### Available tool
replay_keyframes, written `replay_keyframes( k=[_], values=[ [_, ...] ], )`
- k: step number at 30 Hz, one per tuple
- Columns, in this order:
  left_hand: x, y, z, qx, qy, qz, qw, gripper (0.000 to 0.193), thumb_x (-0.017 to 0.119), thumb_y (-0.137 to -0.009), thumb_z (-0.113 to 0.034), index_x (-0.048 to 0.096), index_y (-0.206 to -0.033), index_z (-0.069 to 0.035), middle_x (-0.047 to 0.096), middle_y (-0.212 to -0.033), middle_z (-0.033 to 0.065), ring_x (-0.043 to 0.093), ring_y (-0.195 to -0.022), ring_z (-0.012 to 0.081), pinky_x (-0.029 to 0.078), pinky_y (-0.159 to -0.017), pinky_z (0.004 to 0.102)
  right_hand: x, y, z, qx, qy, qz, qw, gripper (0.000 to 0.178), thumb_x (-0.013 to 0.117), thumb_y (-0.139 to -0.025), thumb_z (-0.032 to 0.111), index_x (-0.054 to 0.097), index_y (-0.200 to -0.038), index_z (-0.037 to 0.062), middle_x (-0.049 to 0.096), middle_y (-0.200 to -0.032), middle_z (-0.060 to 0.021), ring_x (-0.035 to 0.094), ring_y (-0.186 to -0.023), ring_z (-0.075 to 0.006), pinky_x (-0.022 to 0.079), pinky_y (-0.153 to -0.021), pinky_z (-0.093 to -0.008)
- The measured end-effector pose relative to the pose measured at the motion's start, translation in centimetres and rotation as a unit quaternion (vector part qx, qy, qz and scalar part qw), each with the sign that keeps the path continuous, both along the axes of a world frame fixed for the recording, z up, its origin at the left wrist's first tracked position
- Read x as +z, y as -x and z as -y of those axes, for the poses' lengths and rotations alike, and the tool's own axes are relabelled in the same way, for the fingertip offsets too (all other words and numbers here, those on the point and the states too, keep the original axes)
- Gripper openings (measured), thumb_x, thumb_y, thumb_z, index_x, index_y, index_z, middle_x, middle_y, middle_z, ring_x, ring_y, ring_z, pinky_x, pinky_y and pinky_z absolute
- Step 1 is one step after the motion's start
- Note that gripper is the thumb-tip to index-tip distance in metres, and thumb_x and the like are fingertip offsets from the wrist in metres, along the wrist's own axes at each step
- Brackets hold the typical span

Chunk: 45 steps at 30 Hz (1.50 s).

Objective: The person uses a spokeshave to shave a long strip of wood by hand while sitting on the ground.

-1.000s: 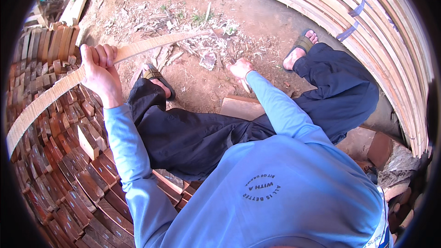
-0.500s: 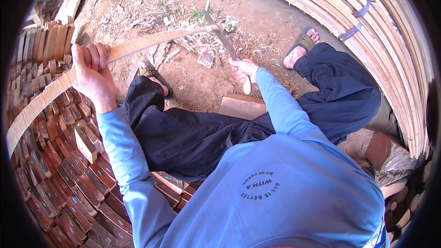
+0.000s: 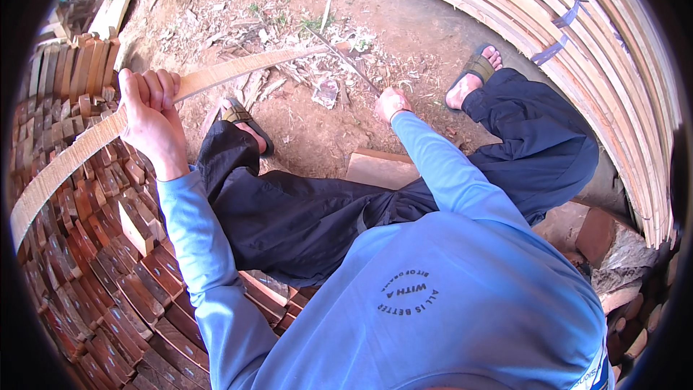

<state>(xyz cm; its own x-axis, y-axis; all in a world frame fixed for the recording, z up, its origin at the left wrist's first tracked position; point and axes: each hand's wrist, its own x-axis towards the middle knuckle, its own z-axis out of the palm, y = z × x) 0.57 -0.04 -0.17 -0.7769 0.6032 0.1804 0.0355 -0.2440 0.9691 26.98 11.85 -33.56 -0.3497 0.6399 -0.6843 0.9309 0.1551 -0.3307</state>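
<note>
My left hand [image 3: 153, 114] is wrapped round a long, pale wooden strip [image 3: 229, 69], which reaches from the left rim of the view to a point over the dirt ahead of me. Closed round the handle of a long-bladed knife [image 3: 346, 62], my right hand [image 3: 392, 103] hides most of that handle. The blade points away and to the left, lying across the far end of the strip. It appears almost edge-on, and whether it touches the wood I cannot tell.
Rows of stacked wooden pieces [image 3: 108, 267] fill the left side. Long boards [image 3: 577, 36], bound with grey straps, curve along the right. Wood shavings [image 3: 281, 65] litter the dirt between my sandalled feet. A wooden block [image 3: 379, 167] lies just ahead of my lap.
My right hand has moved slightly away and to the right, and the knife has turned from showing its flat to nearly edge-on. The left hand and strip have shifted a little.
</note>
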Motion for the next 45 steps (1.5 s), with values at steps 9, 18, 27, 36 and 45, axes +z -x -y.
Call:
replay_keyframes(
  k=[9, 18, 27, 36, 45],
  values=[
    [0.0, -1.1, 0.2, 0.012, 0.008, -0.020, 1.000, 0.044, 0.041, -0.103, -0.021, 0.025, -0.062, -0.013, 0.020, -0.056, -0.0012, 0.021, -0.055, 0.0114, 0.030, -0.061, 0.0305, 1.8, -1.6, -3.4, 0.113, -0.087, 0.005, 0.990, 0.028, 0.058, -0.084, 0.017, 0.067, -0.106, 0.0022, 0.067, -0.104, -0.0222, 0.065, -0.101, -0.0371, 0.051, -0.087, -0.0469],
    [-0.2, -1.2, 0.5, 0.022, 0.016, -0.030, 0.999, 0.045, 0.042, -0.103, -0.023, 0.025, -0.063, -0.013, 0.021, -0.056, -0.0011, 0.022, -0.055, 0.0113, 0.031, -0.060, 0.0307, 3.4, -1.7, -4.7, 0.105, -0.106, -0.012, 0.989, 0.030, 0.044, -0.091, 0.014, 0.067, -0.106, 0.0005, 0.067, -0.104, -0.0233, 0.066, -0.098, -0.0389, 0.052, -0.085, -0.0485],
    [0.3, -1.6, -0.2, -0.019, 0.008, -0.029, 0.999, 0.047, 0.039, -0.104, -0.026, 0.024, -0.062, -0.013, 0.020, -0.056, -0.0012, 0.021, -0.055, 0.0118, 0.030, -0.062, 0.0310, 3.0, -1.7, -5.7, 0.078, 0.023, -0.027, 0.996, 0.029, 0.060, -0.092, 0.027, 0.065, -0.097, -0.0010, 0.068, -0.085, -0.0168, 0.067, -0.069, -0.0288, 0.056, -0.065, -0.0415],
    [0.4, -1.5, 0.0, -0.091, -0.025, -0.016, 0.995, 0.052, 0.031, -0.104, -0.041, 0.023, -0.061, -0.014, 0.020, -0.055, -0.0012, 0.021, -0.053, 0.0129, 0.027, -0.060, 0.0311, 4.6, 0.4, -2.9, -0.215, 0.419, -0.238, 0.850, 0.029, 0.063, -0.093, 0.025, 0.047, -0.074, 0.0103, 0.037, -0.056, 0.0036, 0.037, -0.042, -0.0092, 0.035, -0.039, -0.0301],
    [0.8, -1.8, -0.8, -0.114, -0.063, -0.005, 0.991, 0.056, 0.033, -0.102, -0.047, 0.023, -0.057, -0.016, 0.020, -0.050, -0.0028, 0.018, -0.050, 0.0120, 0.024, -0.057, 0.0298, 6.8, 0.1, -4.1, -0.227, 0.367, -0.271, 0.860, 0.022, 0.065, -0.089, 0.020, 0.053, -0.085, 0.0014, 0.044, -0.058, -0.0020, 0.044, -0.045, -0.0128, 0.040, -0.040, -0.0347]
  ],
)
